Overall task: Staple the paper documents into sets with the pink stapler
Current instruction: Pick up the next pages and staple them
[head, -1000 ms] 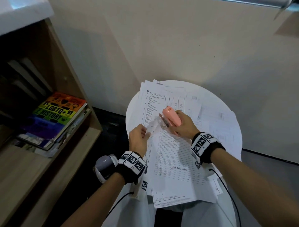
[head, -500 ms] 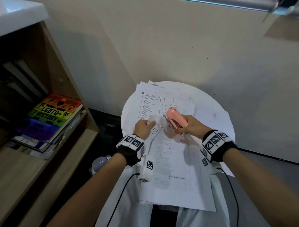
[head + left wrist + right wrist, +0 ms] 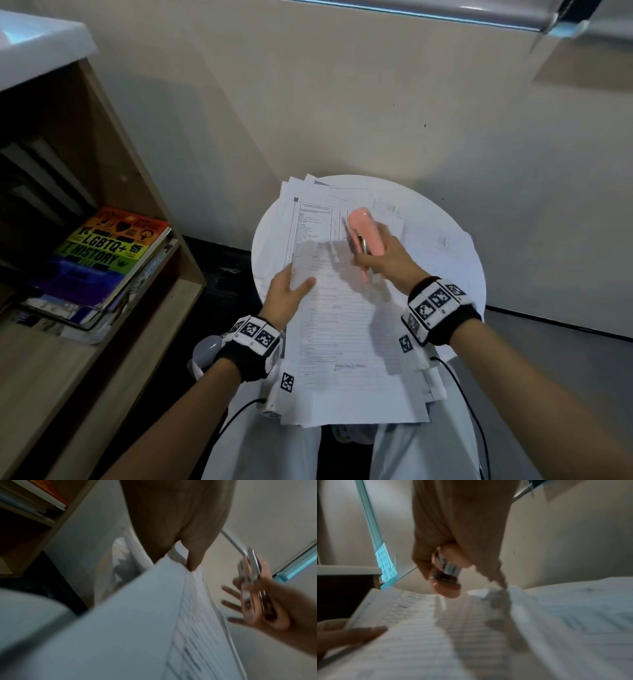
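A set of printed paper sheets (image 3: 342,325) is lifted above my lap and the round white table (image 3: 455,260). My left hand (image 3: 287,294) pinches its left edge, thumb on top; the left wrist view shows those fingers on the sheets (image 3: 154,615). My right hand (image 3: 383,260) grips the pink stapler (image 3: 364,231) by the sheets' top right corner, nose pointing away, jaws apart. In the right wrist view the stapler (image 3: 448,574) hangs just above the papers (image 3: 436,635). More loose sheets (image 3: 315,209) lie on the table beneath.
A wooden bookshelf (image 3: 113,308) stands at the left with a rainbow-covered book (image 3: 106,253) on a stack. A beige wall (image 3: 342,102) is right behind the table. Cables run from both wrist bands down over my white-clad legs (image 3: 411,452).
The left hand has slid down the sheets' left edge and lifted the set toward me. The right hand with the stapler has risen slightly at the top right corner.
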`<move>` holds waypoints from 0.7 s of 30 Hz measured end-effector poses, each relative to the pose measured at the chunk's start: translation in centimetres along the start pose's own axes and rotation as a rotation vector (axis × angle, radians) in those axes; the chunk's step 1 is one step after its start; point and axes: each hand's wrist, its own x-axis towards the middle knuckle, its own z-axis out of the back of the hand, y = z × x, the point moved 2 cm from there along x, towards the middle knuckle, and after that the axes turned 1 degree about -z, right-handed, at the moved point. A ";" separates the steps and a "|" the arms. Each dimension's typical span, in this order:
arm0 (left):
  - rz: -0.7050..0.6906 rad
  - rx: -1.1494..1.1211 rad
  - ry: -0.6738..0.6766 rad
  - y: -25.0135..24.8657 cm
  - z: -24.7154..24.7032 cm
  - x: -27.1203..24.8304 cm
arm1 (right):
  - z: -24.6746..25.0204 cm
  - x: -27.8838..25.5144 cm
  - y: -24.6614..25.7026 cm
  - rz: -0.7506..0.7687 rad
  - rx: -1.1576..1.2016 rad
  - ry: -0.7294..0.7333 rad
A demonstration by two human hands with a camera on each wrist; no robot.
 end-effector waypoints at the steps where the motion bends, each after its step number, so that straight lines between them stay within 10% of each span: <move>1: -0.031 -0.017 -0.023 -0.6 0.4 -0.2 | 1.0 -0.7 -0.2 0.021 0.046 -0.094; 4: -0.070 -0.093 -0.038 -3.1 1.3 -0.4 | 3.8 -3.7 -0.9 -0.004 0.103 -0.269; 10: -0.212 -0.151 -0.074 -9.2 0.1 -0.1 | 4.6 -8.6 0.1 0.036 0.041 -0.087; 17: -0.609 -0.178 -0.357 -17.2 -1.4 -1.5 | 4.7 -9.2 4.9 0.358 0.157 -0.407; 21: -0.542 -0.152 -0.351 -15.7 -1.5 -1.3 | 4.9 -9.2 4.1 0.325 0.133 -0.347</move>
